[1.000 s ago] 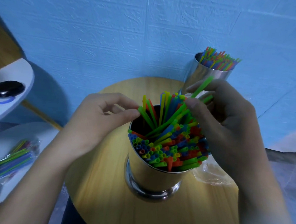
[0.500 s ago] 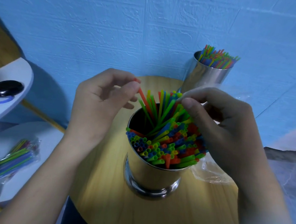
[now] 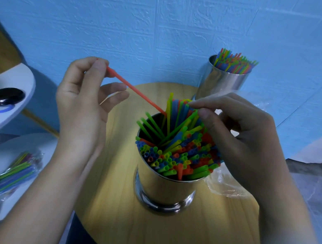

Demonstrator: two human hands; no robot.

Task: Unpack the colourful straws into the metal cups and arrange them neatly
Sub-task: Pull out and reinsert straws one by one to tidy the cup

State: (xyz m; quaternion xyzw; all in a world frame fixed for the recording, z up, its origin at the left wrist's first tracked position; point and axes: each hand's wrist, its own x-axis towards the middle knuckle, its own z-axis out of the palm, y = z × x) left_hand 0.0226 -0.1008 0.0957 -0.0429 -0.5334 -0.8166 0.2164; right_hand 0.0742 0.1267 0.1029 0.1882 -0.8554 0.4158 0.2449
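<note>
A metal cup (image 3: 164, 189) stands in the middle of the round wooden table (image 3: 114, 212), packed with colourful straws (image 3: 179, 150); several lean crosswise above the rest. My left hand (image 3: 82, 106) pinches the top end of an orange straw (image 3: 135, 90), raised up and to the left, its lower end still at the cup's mouth. My right hand (image 3: 236, 133) rests its fingertips on the tall upright straws at the cup's far right side. A second metal cup (image 3: 223, 82) full of straws stands at the back right against the wall.
An empty clear plastic wrapper (image 3: 226, 183) lies on the table right of the near cup. A sealed pack of straws (image 3: 10, 173) lies on a white surface at lower left. A white shelf with a black round object (image 3: 6, 96) is at the left. The blue wall is close behind.
My left hand has lifted up and to the left, drawing the orange straw most of the way out of the cup. My right hand stays on the straw tops.
</note>
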